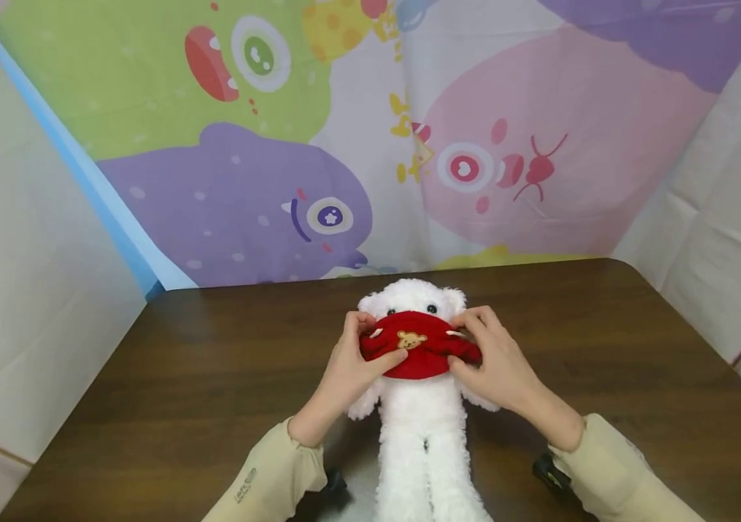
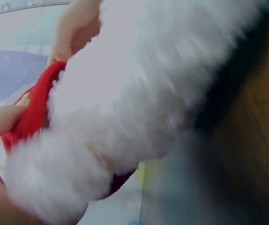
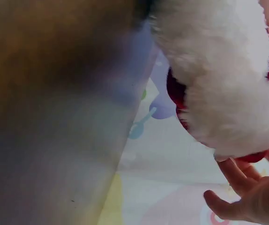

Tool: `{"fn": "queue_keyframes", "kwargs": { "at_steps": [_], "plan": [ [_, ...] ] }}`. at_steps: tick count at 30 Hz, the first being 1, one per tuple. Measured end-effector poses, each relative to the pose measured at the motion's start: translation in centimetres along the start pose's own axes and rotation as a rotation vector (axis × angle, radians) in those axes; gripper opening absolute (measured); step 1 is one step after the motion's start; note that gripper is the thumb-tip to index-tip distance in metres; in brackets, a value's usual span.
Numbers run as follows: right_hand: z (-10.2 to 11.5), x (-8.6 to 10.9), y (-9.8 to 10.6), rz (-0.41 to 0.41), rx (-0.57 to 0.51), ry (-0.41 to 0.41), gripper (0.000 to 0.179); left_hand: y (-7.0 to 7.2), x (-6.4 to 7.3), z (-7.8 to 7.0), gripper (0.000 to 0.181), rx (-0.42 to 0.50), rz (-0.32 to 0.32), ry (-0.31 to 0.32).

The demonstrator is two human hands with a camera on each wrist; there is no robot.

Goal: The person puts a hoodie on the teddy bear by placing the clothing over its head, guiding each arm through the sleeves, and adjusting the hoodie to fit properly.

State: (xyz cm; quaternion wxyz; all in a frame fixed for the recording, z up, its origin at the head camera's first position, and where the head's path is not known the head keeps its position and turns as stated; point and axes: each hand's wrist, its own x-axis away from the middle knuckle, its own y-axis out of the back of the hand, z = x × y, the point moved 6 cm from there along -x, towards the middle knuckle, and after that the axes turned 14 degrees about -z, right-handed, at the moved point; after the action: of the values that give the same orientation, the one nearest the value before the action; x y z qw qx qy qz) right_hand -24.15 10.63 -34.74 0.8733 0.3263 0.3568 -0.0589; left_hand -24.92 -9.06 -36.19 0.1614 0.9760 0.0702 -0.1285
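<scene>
Fingers and thumbs of our left hand (image 1: 356, 364) and right hand (image 1: 502, 366) are curled in, gripping opposite sides of a red cloth piece (image 1: 419, 367) with a tan bear-face patch (image 1: 412, 340). We hold it just below the eyes of a white plush bear (image 1: 419, 417), whose legs point toward us over a brown table (image 1: 227, 384), before a cartoon-print sheet (image 1: 246, 196).

The teddy bear (image 1: 423, 420) is of white plush with a shaggy, matt surface; its eyes (image 1: 432, 309) look like glossy black plastic. The red garment (image 1: 417, 368) is of matt cloth (felt or velvet, I cannot tell which). The bench (image 1: 246, 362) shows smooth wood grain with a faint shine. The sleeves (image 1: 275, 464) are matt fabric, and the printed backdrop (image 1: 240, 210) seems thin, creased cloth.
</scene>
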Motion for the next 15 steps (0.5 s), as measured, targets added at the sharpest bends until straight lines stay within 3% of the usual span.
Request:
{"fn": "queue_keyframes", "kwargs": {
  "at_steps": [8,11,15],
  "plan": [
    [0.5,-1.0,-0.5,0.006,0.049,0.003,0.044,0.1,0.0,0.1,0.047,-0.035,0.005,-0.066],
    [0.7,-1.3,-0.6,-0.035,0.011,-0.006,0.045,0.1,-0.1,-0.2,0.042,-0.034,0.003,-0.093],
    [1.7,-1.9,-0.6,-0.086,-0.06,0.022,0.044,0.2,-0.1,-1.0,0.038,-0.104,-0.021,-0.189]
  ]
}}
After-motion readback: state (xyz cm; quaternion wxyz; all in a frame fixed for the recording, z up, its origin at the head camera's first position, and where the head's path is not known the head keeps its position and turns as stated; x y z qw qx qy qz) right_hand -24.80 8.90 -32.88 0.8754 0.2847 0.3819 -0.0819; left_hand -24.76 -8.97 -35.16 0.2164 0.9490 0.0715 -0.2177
